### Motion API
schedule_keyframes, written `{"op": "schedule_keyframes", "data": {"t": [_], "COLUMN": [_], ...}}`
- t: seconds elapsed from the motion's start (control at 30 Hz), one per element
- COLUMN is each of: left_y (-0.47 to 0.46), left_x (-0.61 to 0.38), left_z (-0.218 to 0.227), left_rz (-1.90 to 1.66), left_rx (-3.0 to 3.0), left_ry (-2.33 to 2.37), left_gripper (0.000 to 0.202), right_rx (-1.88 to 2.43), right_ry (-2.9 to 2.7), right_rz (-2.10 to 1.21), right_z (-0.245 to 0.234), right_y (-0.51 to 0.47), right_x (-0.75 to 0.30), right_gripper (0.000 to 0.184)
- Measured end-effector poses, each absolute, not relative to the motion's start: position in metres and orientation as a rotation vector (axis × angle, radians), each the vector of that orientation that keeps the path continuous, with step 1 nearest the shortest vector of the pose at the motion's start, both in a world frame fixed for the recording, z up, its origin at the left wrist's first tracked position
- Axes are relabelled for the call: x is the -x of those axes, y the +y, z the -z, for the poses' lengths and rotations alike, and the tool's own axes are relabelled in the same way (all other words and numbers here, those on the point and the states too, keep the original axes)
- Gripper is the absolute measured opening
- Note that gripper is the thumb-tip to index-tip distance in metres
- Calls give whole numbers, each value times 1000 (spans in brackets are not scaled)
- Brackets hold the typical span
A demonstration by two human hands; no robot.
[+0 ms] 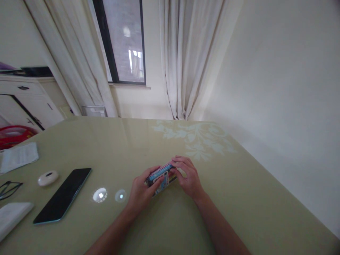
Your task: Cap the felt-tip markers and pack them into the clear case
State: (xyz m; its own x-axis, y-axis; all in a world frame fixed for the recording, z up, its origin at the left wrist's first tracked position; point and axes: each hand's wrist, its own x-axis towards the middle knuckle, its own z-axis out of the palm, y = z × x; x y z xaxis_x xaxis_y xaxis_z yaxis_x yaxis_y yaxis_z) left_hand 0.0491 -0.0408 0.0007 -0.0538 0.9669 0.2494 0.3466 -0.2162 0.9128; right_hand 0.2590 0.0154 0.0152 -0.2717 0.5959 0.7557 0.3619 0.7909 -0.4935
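Note:
A small printed box [165, 179], coloured in blue, pink and white, is held tilted just over the table in front of me. My left hand [143, 187] grips its left end, thumb on the near face and fingers behind the far side. Closed around its upper right corner is my right hand [187, 175], with the thumb and fingertips pinched at the edge. The fingers cover part of the print, and I cannot tell whether that end of the box is open.
The glossy green table [127, 141] carries a dark tablet or large phone [63, 196], a round white case [48, 178], a white slab-like object [12, 216], eyeglasses [9, 189] and a papery packet [20, 157] at left. A wall [287, 88] borders the right side.

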Motion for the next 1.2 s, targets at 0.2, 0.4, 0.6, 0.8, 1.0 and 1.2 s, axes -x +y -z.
{"op": "schedule_keyframes", "data": {"t": [0.2,0.4,0.6,0.8,1.0,1.2], "left_y": [-40,-43,-45,-41,-36,-30], "left_x": [-50,-50,-54,-54,-54,-54], "left_z": [-1,-1,-4,-6,-5,-4], "left_rz": [-1300,-1285,-1269,-1302,-1367,-1409], "left_rx": [-1656,-1733,-1716,-1643,-1641,-1668], "left_ry": [1414,1378,1352,1321,1302,1263], "left_gripper": [44,41,41,41,38,36], "right_rx": [771,600,608,657,676,708], "right_ry": [-1991,-2178,-2062,-2035,-2041,-1989], "right_rz": [-150,14,74,146,158,85], "right_z": [-19,-23,-17,-14,-9,-5], "right_y": [3,-18,-20,-23,-21,-17], "right_x": [-255,-238,-231,-224,-220,-214], "right_gripper": [33,54,48,49,52,47]}}
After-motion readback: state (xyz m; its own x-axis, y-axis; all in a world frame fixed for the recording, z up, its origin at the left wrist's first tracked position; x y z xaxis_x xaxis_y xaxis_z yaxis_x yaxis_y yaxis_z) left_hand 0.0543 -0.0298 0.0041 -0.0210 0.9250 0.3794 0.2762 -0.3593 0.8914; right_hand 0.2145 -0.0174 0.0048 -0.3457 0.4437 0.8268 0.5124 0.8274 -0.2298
